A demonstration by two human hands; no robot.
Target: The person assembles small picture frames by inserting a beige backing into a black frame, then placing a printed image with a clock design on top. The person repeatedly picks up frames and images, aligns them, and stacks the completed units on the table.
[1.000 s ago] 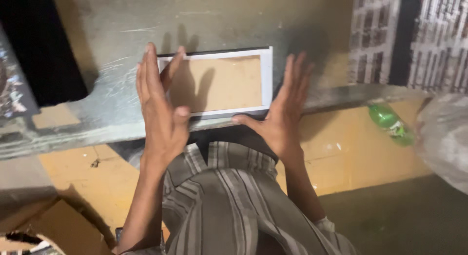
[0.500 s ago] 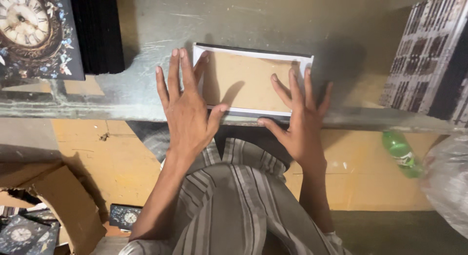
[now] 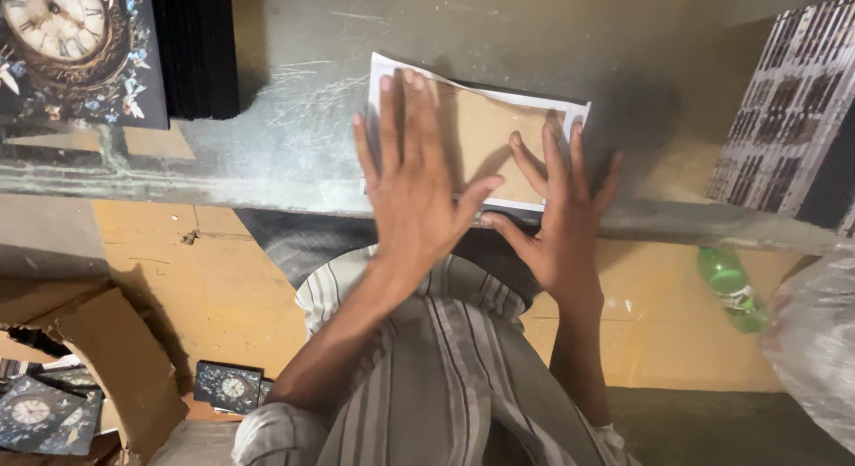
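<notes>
Here both hands lie flat, palms down and fingers spread, on a brown board with a white paper border [image 3: 485, 132] that rests on the grey scratched worktop [image 3: 294, 92], close to its near edge. The left hand [image 3: 414, 181] covers the board's left half, its fingertips reaching up to the far white edge, where the top-left corner of the paper stands out past them. The right hand [image 3: 561, 217] sits just beside it at the board's lower right, thumb along the near edge and fingers fanned over the brown face — neither hand is closed on anything, both simply press down open.

On the worktop's far left stands a dark clock panel with a flower pattern [image 3: 76, 48], with a stack of black panels [image 3: 196, 48] just beside it. At the right edge lies a patterned sheet of dark and pale rows [image 3: 788, 110].

Below the worktop, on the yellowish floor [image 3: 223, 288], lie a green plastic bottle [image 3: 732, 288], an open cardboard box [image 3: 98, 359], and more small clock panels [image 3: 227, 386] — a whitish plastic bag [image 3: 815, 341] bulges at the right.
</notes>
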